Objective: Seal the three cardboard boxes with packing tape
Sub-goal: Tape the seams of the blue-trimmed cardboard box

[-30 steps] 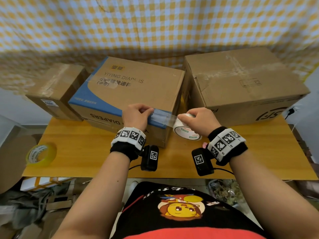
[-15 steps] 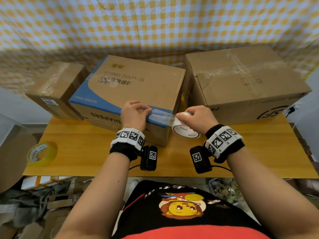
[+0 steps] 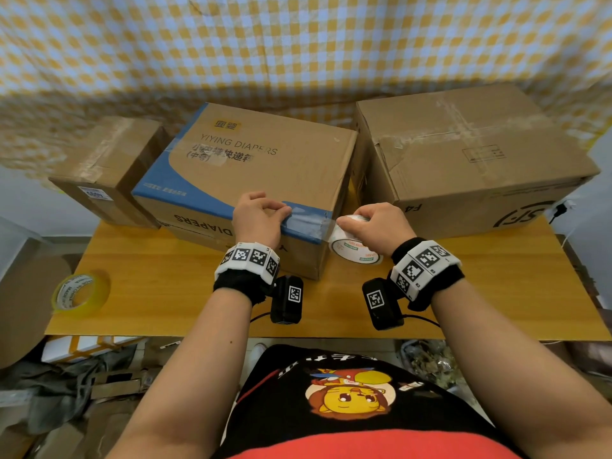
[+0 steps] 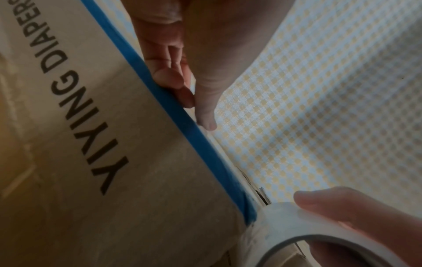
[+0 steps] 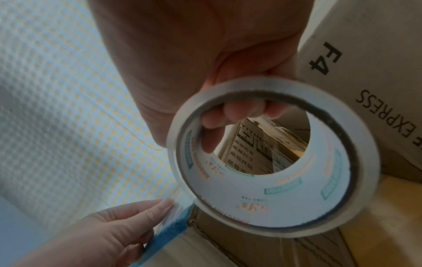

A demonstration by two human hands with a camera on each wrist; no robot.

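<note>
The middle diaper box point(image 3: 265, 167) stands on the table between a small box point(image 3: 102, 167) and a large box point(image 3: 463, 167). A clear tape strip point(image 3: 308, 221) runs along its near top edge to the right corner. My left hand point(image 3: 261, 215) presses the strip's end onto that blue edge point(image 4: 182, 130) with thumb and fingertips point(image 5: 164, 204). My right hand point(image 3: 377, 226) grips the tape roll point(image 3: 351, 251) just past the corner, fingers hooked through its core point(image 5: 285, 189). The roll point(image 4: 297, 225) also shows in the left wrist view.
A yellow tape roll point(image 3: 81, 293) lies at the wooden table's point(image 3: 165, 286) front left. The large box's side point(image 5: 365, 54) stands close to the right of the roll. A checked curtain hangs behind the boxes. Clutter lies on the floor below the table.
Both hands have stayed almost where they were. The strip between them now lies flatter along the box's edge.
</note>
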